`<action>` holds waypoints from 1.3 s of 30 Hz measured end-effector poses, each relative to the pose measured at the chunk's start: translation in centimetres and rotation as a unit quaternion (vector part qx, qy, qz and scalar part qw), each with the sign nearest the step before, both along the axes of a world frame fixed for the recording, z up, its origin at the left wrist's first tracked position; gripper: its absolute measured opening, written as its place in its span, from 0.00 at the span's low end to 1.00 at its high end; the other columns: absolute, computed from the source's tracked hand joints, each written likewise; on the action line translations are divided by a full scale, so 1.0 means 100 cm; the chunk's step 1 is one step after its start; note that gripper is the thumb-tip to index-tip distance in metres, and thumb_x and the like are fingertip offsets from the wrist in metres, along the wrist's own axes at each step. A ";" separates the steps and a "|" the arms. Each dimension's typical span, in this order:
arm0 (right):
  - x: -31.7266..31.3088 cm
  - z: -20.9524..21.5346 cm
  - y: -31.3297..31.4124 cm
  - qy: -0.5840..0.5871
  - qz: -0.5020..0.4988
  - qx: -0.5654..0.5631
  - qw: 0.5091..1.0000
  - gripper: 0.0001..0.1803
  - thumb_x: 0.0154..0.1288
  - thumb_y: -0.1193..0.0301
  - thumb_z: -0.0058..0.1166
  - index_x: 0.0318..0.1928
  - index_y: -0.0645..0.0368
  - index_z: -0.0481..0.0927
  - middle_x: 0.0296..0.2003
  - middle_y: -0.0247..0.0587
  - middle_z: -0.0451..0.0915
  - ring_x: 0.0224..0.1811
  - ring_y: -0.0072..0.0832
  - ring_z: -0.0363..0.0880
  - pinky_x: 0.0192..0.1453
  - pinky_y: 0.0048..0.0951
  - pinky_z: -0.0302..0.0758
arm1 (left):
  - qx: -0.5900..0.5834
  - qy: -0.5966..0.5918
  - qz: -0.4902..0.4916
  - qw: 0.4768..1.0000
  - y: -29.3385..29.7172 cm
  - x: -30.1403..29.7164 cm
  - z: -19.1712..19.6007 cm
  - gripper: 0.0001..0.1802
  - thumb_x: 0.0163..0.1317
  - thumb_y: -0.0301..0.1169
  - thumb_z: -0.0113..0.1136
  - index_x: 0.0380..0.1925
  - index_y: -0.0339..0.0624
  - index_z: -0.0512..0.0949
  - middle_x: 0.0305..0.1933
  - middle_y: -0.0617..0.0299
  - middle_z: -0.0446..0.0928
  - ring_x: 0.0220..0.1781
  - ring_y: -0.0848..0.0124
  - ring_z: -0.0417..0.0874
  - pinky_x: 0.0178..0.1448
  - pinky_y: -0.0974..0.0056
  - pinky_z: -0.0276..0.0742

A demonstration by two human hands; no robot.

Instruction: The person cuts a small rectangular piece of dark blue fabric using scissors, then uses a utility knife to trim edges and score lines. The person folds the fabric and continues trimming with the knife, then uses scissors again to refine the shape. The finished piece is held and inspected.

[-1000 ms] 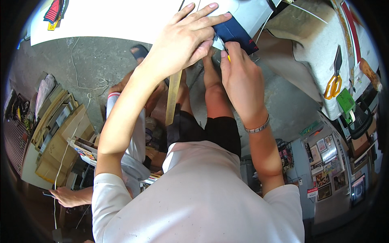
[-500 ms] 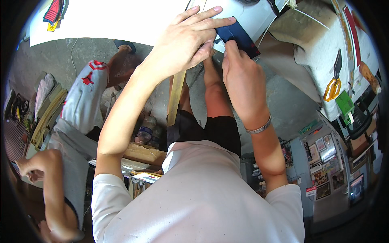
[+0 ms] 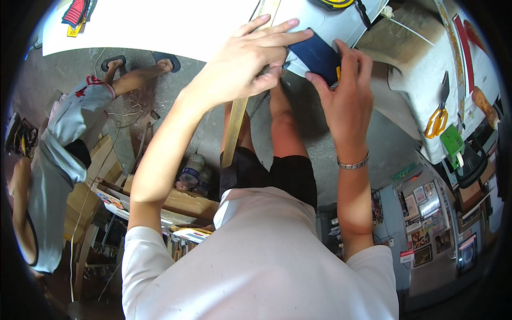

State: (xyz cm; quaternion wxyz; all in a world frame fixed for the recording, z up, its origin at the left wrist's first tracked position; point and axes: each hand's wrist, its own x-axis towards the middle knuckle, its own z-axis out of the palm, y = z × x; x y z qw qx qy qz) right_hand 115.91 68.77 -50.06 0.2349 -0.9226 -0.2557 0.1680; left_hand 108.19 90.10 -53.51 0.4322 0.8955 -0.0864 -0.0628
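Note:
My left hand (image 3: 242,61) lies with its fingers stretched across a long brass-coloured straightedge (image 3: 233,130) at the edge of the white board (image 3: 149,26). One fingertip meets the corner of a dark blue flat piece (image 3: 316,56). Thumb and fingers of my right hand (image 3: 346,96) close around the opposite end of that piece, where a small yellow part shows. The straightedge sticks out past the board's near edge toward my shorts. Dark loose strands appear by my left thumb; what they belong to is unclear.
Orange-handled scissors (image 3: 439,109) and a green object (image 3: 453,144) lie on the pale surface at right. A black-and-yellow object (image 3: 333,4) sits at the top edge. Another person (image 3: 58,154) is at left, near cardboard boxes (image 3: 186,202) and a trailing cord.
My right hand has shifted right, from the near side of the blue piece to its right end. The other person has moved farther left. My left hand stays nearly still.

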 end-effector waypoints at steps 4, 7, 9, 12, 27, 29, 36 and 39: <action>0.008 -0.010 -0.015 -0.015 0.030 0.001 0.999 0.32 0.57 0.62 0.74 0.59 0.54 0.75 0.49 0.46 0.75 0.46 0.49 0.83 0.42 0.45 0.83 | -0.311 0.007 0.177 0.934 0.002 -0.018 0.010 0.04 0.59 0.21 0.62 0.27 0.39 0.77 0.62 0.49 0.82 0.63 0.63 0.85 0.67 0.55 0.78; 0.009 -0.003 -0.025 -0.010 -0.008 0.044 0.999 0.31 0.54 0.61 0.77 0.56 0.57 0.78 0.48 0.46 0.76 0.46 0.48 0.83 0.44 0.45 0.82 | -0.184 0.048 0.314 0.930 -0.007 -0.024 0.025 0.07 0.65 0.21 0.66 0.28 0.38 0.78 0.42 0.55 0.85 0.49 0.67 0.88 0.55 0.62 0.83; 0.007 0.012 -0.033 -0.008 -0.034 0.042 0.998 0.30 0.54 0.61 0.77 0.54 0.60 0.78 0.47 0.46 0.77 0.46 0.47 0.83 0.45 0.44 0.82 | -0.094 -0.004 0.283 0.955 -0.021 -0.006 0.023 0.07 0.64 0.23 0.68 0.29 0.37 0.79 0.37 0.59 0.83 0.42 0.73 0.86 0.47 0.67 0.81; 0.003 0.042 -0.040 -0.005 -0.094 0.071 0.993 0.30 0.54 0.61 0.77 0.52 0.62 0.78 0.45 0.47 0.77 0.45 0.47 0.83 0.47 0.43 0.81 | -0.026 -0.010 0.296 0.955 -0.042 0.032 0.018 0.05 0.65 0.26 0.68 0.38 0.36 0.83 0.40 0.57 0.85 0.44 0.70 0.86 0.47 0.65 0.80; -0.009 0.103 -0.027 0.326 -0.218 0.446 0.804 0.14 0.78 0.66 0.54 0.51 0.62 0.67 0.34 0.41 0.79 0.15 0.17 0.75 0.20 0.22 0.70 | -0.672 0.101 0.394 0.619 -0.104 -0.014 0.136 0.39 0.80 0.57 0.39 0.67 0.27 0.67 0.54 0.47 0.81 0.59 0.57 0.85 0.64 0.58 0.83; 0.010 0.084 -0.036 0.307 -0.187 0.340 0.869 0.15 0.75 0.71 0.53 0.53 0.65 0.67 0.40 0.50 0.79 0.26 0.31 0.83 0.31 0.32 0.79 | -0.700 0.100 0.353 0.612 -0.093 -0.027 0.148 0.42 0.79 0.62 0.36 0.65 0.28 0.69 0.45 0.53 0.80 0.46 0.61 0.87 0.52 0.60 0.85; 0.027 -0.002 0.045 -0.027 0.073 0.173 0.982 0.32 0.67 0.80 0.53 0.70 0.70 0.60 0.58 0.70 0.67 0.58 0.64 0.73 0.63 0.52 0.73 | -0.709 0.049 0.391 0.585 -0.093 -0.088 0.188 0.33 0.77 0.64 0.40 0.51 0.42 0.72 0.39 0.62 0.73 0.35 0.70 0.75 0.43 0.62 0.75; 0.025 -0.008 0.071 -0.096 0.061 0.108 0.988 0.39 0.68 0.75 0.61 0.75 0.67 0.57 0.58 0.65 0.68 0.60 0.59 0.74 0.63 0.50 0.74 | -0.776 -0.011 0.368 0.512 -0.093 -0.125 0.197 0.33 0.76 0.65 0.42 0.50 0.44 0.71 0.35 0.65 0.68 0.33 0.74 0.70 0.40 0.67 0.71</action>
